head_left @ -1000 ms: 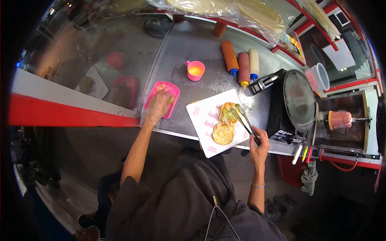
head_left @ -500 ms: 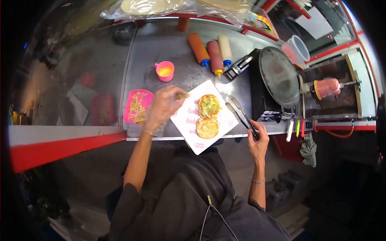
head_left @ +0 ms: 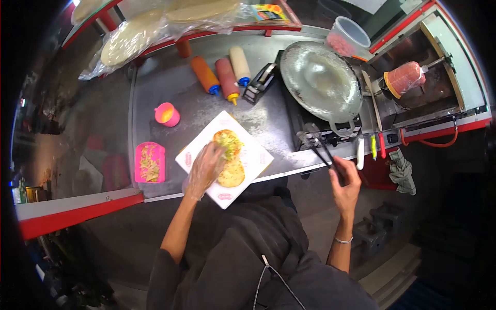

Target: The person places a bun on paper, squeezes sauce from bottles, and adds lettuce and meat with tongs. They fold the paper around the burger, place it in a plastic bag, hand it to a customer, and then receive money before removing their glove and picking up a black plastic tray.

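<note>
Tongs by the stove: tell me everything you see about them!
The tongs look like shiny metal, with two long thin arms. The right hand grips their near end. They slant up and away from the person, tips over the front edge of the black stove, just below the round pan. Nothing seems caught between the tips.

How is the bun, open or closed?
Open: both bun halves lie side by side on the paper, filling showing on one.

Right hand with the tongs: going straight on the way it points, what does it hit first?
Likely the near rim of the round pan on the black cooker: the right hand aims its tongs up-left at it. Height is unclear.
</note>
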`<action>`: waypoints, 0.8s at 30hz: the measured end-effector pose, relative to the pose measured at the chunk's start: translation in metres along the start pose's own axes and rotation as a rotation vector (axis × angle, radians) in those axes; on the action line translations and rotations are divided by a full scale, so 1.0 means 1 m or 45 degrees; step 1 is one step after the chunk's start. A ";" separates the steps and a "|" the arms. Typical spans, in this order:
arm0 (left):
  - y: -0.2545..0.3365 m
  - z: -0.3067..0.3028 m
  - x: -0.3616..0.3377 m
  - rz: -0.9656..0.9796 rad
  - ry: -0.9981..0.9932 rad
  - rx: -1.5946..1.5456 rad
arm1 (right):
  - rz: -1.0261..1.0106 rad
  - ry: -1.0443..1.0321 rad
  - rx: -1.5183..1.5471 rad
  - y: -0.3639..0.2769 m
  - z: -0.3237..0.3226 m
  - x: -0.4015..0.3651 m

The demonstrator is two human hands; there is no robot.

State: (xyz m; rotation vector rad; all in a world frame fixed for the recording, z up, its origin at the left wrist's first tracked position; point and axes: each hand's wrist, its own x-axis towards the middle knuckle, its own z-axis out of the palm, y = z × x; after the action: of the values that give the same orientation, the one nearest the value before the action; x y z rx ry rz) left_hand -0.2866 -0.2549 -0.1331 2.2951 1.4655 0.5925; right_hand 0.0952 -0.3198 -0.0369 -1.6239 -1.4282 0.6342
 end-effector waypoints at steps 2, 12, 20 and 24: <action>0.012 0.017 -0.008 -0.121 0.146 0.062 | -0.071 0.052 0.035 0.011 -0.037 0.033; 0.084 0.044 -0.009 -0.501 0.708 0.298 | 0.492 -0.042 0.675 0.252 -0.150 0.254; 0.056 0.121 -0.165 -0.966 0.969 0.543 | 0.680 -0.243 0.452 0.263 -0.134 0.338; 0.097 0.182 -0.270 -1.436 0.261 0.771 | 0.675 -0.368 0.653 0.291 -0.095 0.373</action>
State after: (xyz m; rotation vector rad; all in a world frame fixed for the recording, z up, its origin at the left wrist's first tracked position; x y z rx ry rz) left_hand -0.2187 -0.5536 -0.2816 1.2925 2.9236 0.0176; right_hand 0.4073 0.0213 -0.1761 -1.5220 -0.8977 1.4587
